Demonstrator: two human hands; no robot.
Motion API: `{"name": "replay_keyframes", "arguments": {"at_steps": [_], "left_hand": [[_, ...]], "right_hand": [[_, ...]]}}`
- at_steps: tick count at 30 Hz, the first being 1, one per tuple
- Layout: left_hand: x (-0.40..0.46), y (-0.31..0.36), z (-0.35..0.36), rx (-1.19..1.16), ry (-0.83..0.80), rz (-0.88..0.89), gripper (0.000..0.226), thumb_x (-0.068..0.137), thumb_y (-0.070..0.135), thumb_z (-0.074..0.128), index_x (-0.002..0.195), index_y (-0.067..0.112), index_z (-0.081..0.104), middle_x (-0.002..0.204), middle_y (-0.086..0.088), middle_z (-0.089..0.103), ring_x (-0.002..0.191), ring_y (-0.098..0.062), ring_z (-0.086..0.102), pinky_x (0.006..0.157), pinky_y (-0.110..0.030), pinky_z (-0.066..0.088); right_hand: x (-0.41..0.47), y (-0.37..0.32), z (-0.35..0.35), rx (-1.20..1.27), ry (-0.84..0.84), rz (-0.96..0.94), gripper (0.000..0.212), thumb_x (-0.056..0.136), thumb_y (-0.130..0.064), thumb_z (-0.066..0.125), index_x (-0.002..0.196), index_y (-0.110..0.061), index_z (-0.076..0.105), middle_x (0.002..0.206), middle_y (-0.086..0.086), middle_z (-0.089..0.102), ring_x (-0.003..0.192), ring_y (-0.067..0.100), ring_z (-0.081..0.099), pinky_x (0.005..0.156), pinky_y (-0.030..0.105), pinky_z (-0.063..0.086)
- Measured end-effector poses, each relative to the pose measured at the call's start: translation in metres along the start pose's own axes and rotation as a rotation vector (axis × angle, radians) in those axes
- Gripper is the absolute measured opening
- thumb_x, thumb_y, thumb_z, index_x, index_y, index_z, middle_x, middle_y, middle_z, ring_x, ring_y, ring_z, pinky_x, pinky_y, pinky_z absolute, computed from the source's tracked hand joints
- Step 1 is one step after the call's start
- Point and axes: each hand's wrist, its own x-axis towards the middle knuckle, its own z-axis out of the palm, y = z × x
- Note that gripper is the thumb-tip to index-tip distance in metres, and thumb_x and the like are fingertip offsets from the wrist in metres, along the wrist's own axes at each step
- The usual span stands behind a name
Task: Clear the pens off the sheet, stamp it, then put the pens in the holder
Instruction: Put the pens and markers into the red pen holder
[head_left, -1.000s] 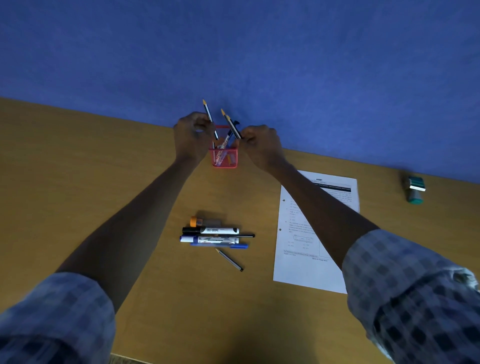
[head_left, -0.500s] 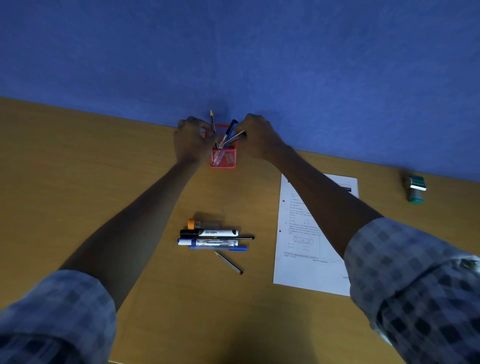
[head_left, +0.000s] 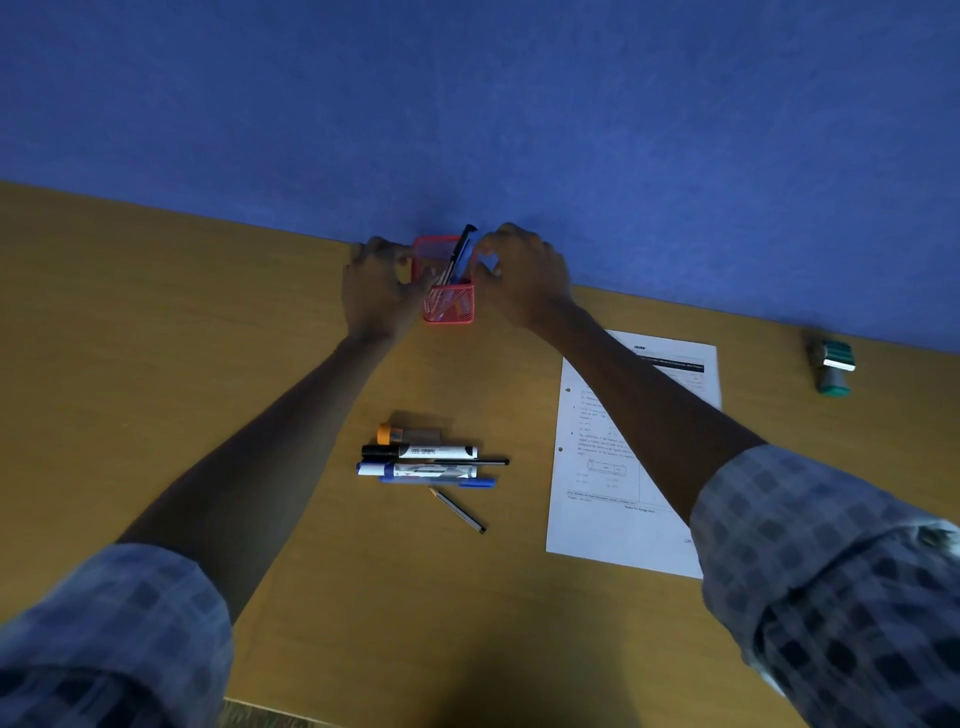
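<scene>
Right hand (head_left: 524, 278) grip unclear beside holder (head_left: 449, 306)

Blue wall (head_left: 519, 93), matte and faintly mottled, fills the upper half. Below it a tan wood-grain surface (head_left: 156, 364) meets the wall along a slanted line. Light is dim and even; soft shadows lie on the surface's near edge.

The holder (head_left: 448, 291) is standing between the left hand (head_left: 376, 291) and the right hand (head_left: 524, 275), with pens (head_left: 457, 257) sitting inside it. Nearer the person than the left hand, more pens (head_left: 423, 460) are lying together. The sheet (head_left: 618, 493) is lying under the right forearm, and the stamp (head_left: 834, 366) is sitting well right of the right hand.
</scene>
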Motion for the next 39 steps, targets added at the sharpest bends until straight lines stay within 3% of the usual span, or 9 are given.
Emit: {"name": "replay_keyframes", "arguments": {"at_steps": [4,7,13,20,26,34,39], "left_hand": [[-0.022,-0.004,-0.003,-0.043,-0.026,-0.016,0.031,0.082,0.04,0.066,0.097,0.014,0.073,0.091,-0.004,0.068,0.092,-0.023,0.058,0.07,-0.037,0.049],[-0.041,-0.009,-0.006,-0.07,-0.075,-0.001,0.027,0.083,0.036,0.068,0.101,0.015,0.072,0.088,-0.003,0.068,0.086,-0.02,0.06,0.068,-0.037,0.052],[-0.076,-0.021,-0.013,-0.052,-0.107,-0.027,0.025,0.082,0.026,0.069,0.104,0.016,0.069,0.092,-0.002,0.067,0.092,-0.021,0.061,0.077,-0.037,0.053],[-0.115,-0.043,-0.018,-0.008,-0.456,-0.017,0.012,0.076,0.02,0.068,0.087,0.024,0.071,0.1,0.003,0.071,0.094,-0.016,0.065,0.083,-0.036,0.054],[-0.133,-0.054,-0.023,0.105,-0.509,0.008,0.011,0.077,0.02,0.065,0.082,0.025,0.073,0.101,0.006,0.069,0.099,-0.019,0.061,0.081,-0.033,0.051],[-0.142,-0.063,-0.03,0.153,-0.561,0.056,0.024,0.085,0.02,0.064,0.107,0.014,0.073,0.113,-0.001,0.068,0.11,-0.022,0.058,0.09,-0.035,0.048],[-0.143,-0.068,-0.033,0.153,-0.566,0.068,0.027,0.089,0.022,0.065,0.114,0.014,0.068,0.117,-0.002,0.066,0.11,-0.022,0.057,0.088,-0.034,0.046]], "right_hand": [[-0.024,0.001,0.009,0.008,-0.076,-0.037,0.021,0.089,-0.022,0.054,0.101,-0.013,0.069,0.103,0.01,0.065,0.093,0.033,0.064,0.082,0.042,0.055],[-0.045,0.002,0.019,0.033,-0.146,-0.045,0.025,0.088,-0.023,0.059,0.11,-0.016,0.069,0.115,0.006,0.067,0.104,0.03,0.063,0.087,0.039,0.052],[-0.079,-0.001,0.04,0.087,-0.275,-0.04,0.028,0.087,-0.023,0.063,0.113,-0.016,0.069,0.118,0.003,0.067,0.105,0.024,0.064,0.092,0.038,0.052],[-0.115,-0.008,0.06,0.135,-0.442,-0.096,0.018,0.084,-0.025,0.069,0.1,-0.018,0.074,0.102,-0.001,0.071,0.092,0.017,0.068,0.081,0.03,0.051],[-0.129,-0.011,0.076,0.088,-0.469,-0.123,0.014,0.084,-0.028,0.068,0.096,-0.022,0.074,0.101,-0.005,0.071,0.096,0.017,0.065,0.078,0.028,0.044],[-0.136,-0.014,0.089,0.0,-0.454,-0.207,0.029,0.089,-0.035,0.064,0.115,-0.023,0.068,0.112,0.001,0.066,0.101,0.022,0.063,0.082,0.033,0.047],[-0.136,-0.017,0.092,-0.008,-0.425,-0.246,0.026,0.092,-0.032,0.062,0.113,-0.02,0.068,0.113,0.003,0.063,0.103,0.022,0.06,0.082,0.034,0.045]]}}
